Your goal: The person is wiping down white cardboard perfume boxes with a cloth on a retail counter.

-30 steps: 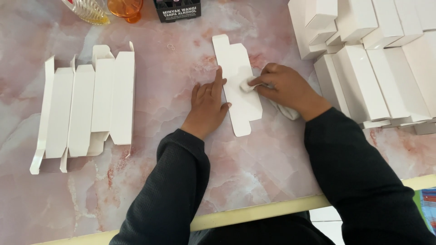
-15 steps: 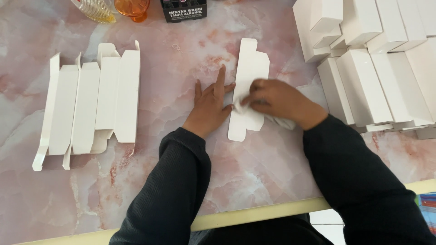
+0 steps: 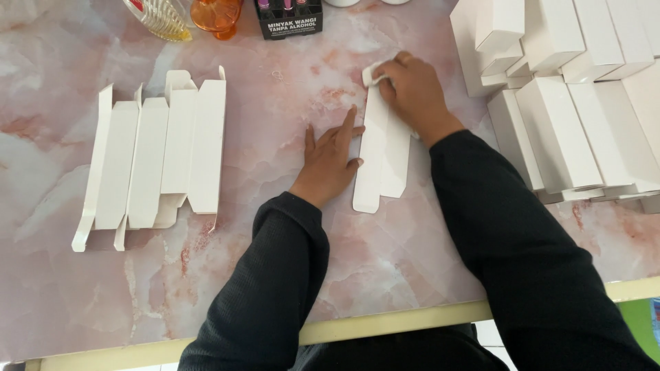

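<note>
A: What lies under the hands?

B: A flat white die-cut cardboard box blank [image 3: 380, 161], unfolded, lying on the pink marbled worktop [image 3: 289, 103] just right of the frame's centre, its long side running from top to bottom.

A: And the left hand [image 3: 328, 159]?

B: Spread flat, palm down, fingers splayed. It rests on the worktop at the blank's left edge, and the fingertips touch that edge.

A: The right hand [image 3: 412, 93]?

B: It is at the blank's top end, fingers curled and pressed together around a small white wad [image 3: 372, 73], cloth or paper, I cannot tell which. The wad sits against the top flap of the blank.

A: What surrounds them?

B: At the left of the frame, a fanned row of more flat white box blanks [image 3: 155, 161] lies overlapping on the worktop, well apart from the hands. At the right, a crowd of assembled long white cardboard boxes [image 3: 570, 117] fills the upper right corner down to mid-frame, near the right forearm. Along the top edge stand a clear ribbed glass vessel [image 3: 159, 17], an orange glass vessel [image 3: 216, 15] beside it, and a small black display box holding slim tubes [image 3: 290, 17]. Both arms wear dark long sleeves [image 3: 275, 288]. The worktop's pale yellow edge [image 3: 385, 326] runs across the bottom.
</note>
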